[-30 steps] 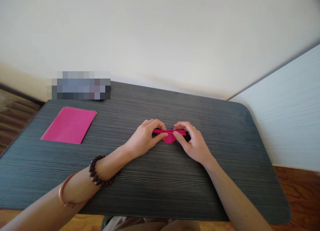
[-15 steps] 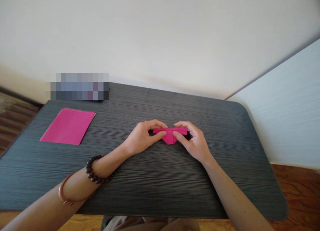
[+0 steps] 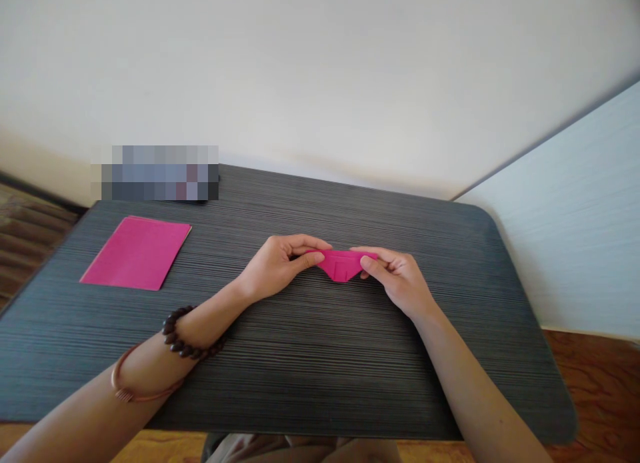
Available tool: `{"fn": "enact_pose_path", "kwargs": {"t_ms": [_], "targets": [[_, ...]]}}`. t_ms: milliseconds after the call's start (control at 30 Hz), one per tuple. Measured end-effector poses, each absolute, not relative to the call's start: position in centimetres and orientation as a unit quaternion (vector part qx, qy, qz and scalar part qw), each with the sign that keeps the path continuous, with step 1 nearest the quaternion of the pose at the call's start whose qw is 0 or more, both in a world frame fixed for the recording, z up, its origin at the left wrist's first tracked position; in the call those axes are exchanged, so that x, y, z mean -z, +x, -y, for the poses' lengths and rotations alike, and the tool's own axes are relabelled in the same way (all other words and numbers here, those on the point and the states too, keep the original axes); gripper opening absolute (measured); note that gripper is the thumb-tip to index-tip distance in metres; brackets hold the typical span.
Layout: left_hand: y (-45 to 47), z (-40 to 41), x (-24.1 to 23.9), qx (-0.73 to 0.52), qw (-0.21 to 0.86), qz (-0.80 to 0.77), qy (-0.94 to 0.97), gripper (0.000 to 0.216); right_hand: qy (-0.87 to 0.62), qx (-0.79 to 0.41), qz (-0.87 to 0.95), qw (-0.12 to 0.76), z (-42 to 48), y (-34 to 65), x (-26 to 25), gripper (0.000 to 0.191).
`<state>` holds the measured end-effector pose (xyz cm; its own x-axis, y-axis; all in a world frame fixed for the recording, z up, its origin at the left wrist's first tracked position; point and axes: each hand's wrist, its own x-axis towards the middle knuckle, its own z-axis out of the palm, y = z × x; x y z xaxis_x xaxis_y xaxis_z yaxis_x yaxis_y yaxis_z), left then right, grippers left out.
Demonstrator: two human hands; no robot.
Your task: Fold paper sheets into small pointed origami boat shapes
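Desk [image 3: 325, 369]: dark, fine-striped top with rounded far-right and near-right corners. The back edge runs close along a pale wall [image 3: 320, 69].

Folded pink paper [image 3: 343, 264]: near the middle of the desk, slightly toward the far side. It is a narrow strip with a blunt point hanging toward the person. It is held between both hands; whether its underside clears the surface cannot be told.

Left hand [image 3: 277, 266]: thumb and index fingers [image 3: 306, 261] are pinched on the strip's left end, the other fingers curled under.

Right hand [image 3: 400, 283]: thumb and forefingers are pinched on the right end, knuckles turned outward.

Left forearm: crosses the near-left part of the desk, with a bead bracelet [image 3: 187, 333] and a copper bangle [image 3: 135, 386] on the wrist.

Pink sheet [image 3: 136, 253]: lies flat at far left, well apart from the hands, its left edge near the desk's left edge.

Blurred patch [image 3: 160, 173]: sits at the back-left edge; what it is cannot be told.

Open room: bare surface lies right of the right hand up to the rounded corner, and in a broad band between the hands and the near edge. A pale panel [image 3: 575, 229] stands just beyond the right edge, with wooden floor [image 3: 600, 369] below it.
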<state>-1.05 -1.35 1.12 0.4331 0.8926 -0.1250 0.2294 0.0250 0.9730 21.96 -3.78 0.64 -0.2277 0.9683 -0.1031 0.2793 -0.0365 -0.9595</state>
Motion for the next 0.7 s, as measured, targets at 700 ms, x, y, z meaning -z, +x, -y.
{"fn": "enact_pose_path", "kwargs": {"t_ms": [700], "targets": [[-3.2, 1.6, -1.4, -0.126, 0.054, -0.245, 0.960, 0.028, -0.445, -0.022, 0.875, 0.189, 4.7, 23.0, -0.6, 0.019]]}}
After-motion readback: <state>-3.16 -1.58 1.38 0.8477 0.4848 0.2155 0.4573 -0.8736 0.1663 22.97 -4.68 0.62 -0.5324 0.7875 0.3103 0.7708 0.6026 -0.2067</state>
